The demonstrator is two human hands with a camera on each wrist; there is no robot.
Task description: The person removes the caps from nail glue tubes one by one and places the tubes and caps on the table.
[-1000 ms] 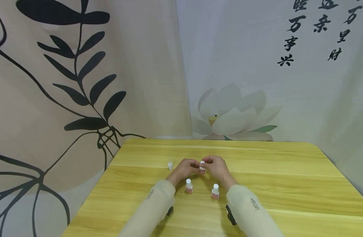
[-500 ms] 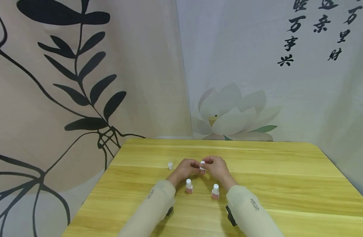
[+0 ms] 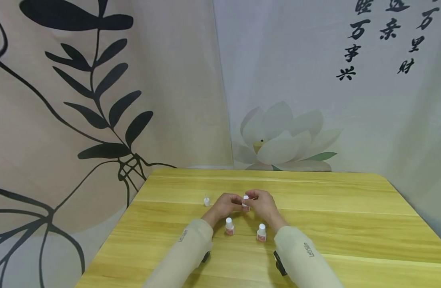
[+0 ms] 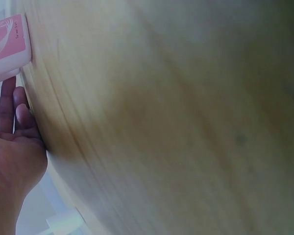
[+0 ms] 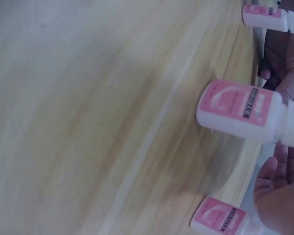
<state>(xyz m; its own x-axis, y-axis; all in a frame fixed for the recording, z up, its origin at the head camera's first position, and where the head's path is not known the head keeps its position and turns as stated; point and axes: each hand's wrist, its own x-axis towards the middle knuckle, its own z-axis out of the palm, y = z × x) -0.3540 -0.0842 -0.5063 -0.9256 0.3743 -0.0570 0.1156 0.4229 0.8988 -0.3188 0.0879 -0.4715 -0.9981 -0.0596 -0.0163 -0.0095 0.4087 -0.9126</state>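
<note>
Both hands meet over the table at a small white nail glue bottle (image 3: 246,208) with a pink label. My left hand (image 3: 226,204) grips its body from the left. My right hand (image 3: 264,203) pinches near the white cap at its top. Two similar bottles stand upright closer to me, a left one (image 3: 229,227) and a right one (image 3: 261,233). In the right wrist view, the near bottle (image 5: 235,108) is large and blocks part of the hands. Another pink-labelled bottle (image 5: 219,215) shows low in that view, beside the right hand (image 5: 281,203).
A loose white cap (image 3: 206,202), its thin brush stem pointing up, stands on the wooden table (image 3: 324,212) left of my left hand. A printed cloth (image 3: 177,88) hangs behind the table. Dark straps (image 3: 280,263) sit around the sleeved wrists.
</note>
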